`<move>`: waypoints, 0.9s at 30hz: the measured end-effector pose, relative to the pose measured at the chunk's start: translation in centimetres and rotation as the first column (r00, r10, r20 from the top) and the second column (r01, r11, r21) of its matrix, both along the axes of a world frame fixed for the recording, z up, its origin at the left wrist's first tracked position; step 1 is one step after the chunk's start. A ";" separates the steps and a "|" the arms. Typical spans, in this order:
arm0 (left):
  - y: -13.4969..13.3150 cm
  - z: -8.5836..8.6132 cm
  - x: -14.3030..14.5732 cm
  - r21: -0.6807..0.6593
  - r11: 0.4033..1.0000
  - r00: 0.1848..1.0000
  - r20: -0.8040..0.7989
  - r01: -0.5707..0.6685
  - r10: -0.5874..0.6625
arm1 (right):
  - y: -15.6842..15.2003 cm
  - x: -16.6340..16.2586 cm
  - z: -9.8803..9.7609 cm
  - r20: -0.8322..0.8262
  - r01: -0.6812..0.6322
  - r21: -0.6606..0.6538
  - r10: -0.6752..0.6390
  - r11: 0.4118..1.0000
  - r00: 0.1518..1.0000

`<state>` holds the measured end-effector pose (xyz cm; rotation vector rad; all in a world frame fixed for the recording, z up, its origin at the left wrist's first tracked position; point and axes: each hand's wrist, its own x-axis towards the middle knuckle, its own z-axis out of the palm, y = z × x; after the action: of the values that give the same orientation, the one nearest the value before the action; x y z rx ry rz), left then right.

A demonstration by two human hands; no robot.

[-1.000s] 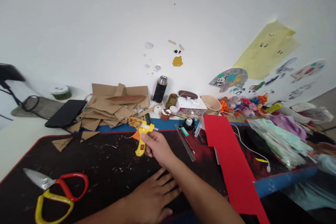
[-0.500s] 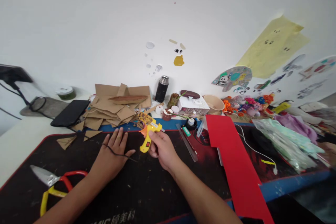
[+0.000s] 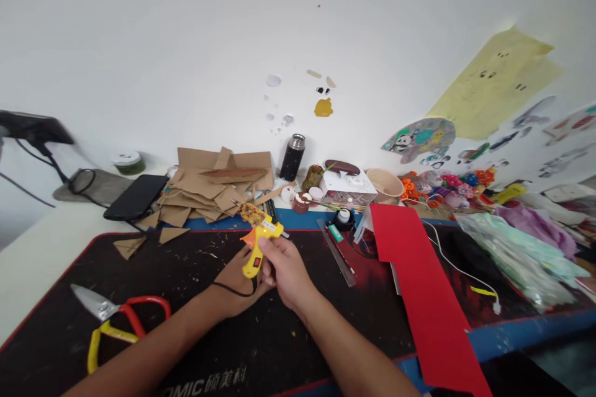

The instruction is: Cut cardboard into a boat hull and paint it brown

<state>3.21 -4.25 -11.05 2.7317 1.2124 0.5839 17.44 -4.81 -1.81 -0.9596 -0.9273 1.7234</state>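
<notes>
My right hand [image 3: 285,270] is closed round the handle of a yellow glue gun [image 3: 257,239], its glue-stained nozzle pointing up and to the left. My left hand [image 3: 237,282] has come in under the gun's base and touches it, with the gun's black cord [image 3: 230,289] lying across the wrist. Its fingers are partly hidden behind the gun. Both hands hover over a black desk mat [image 3: 195,322] strewn with small scraps.
Red-and-yellow scissors [image 3: 118,322] lie at the left on the mat. A pile of brown cardboard pieces [image 3: 209,183] and a black phone [image 3: 136,196] sit behind. A red paper sheet [image 3: 419,285], a ruler [image 3: 336,252], a flask [image 3: 292,157] and craft clutter fill the right.
My left hand slid from flat on the mat towards the glue gun and now touches its base. My right hand kept hold of the gun.
</notes>
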 end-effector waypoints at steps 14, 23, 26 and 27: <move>-2.6 0.6 -4.8 0.120 0.949 0.951 -0.072 -0.292 0.301 | -0.4 0.2 -1.2 -0.056 0.013 -0.063 -0.017 0.998 0.998; -3.5 -0.9 -4.0 0.080 0.993 0.996 -0.031 -0.086 0.089 | -0.3 0.7 -2.2 0.017 0.062 -0.053 -0.061 0.997 0.998; -1.6 -1.1 -7.0 0.136 0.965 0.971 -0.052 -0.224 0.233 | -0.2 1.3 -3.0 0.042 0.115 -0.068 -0.112 0.991 0.993; -1.2 -1.0 -7.6 0.144 0.953 0.959 -0.064 -0.265 0.276 | -0.1 1.4 -3.2 0.049 0.131 -0.077 -0.127 0.988 0.991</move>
<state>-4.42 -5.46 -12.04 2.7406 1.6440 0.6021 18.85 -4.94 -5.05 -1.0899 -0.8110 1.6456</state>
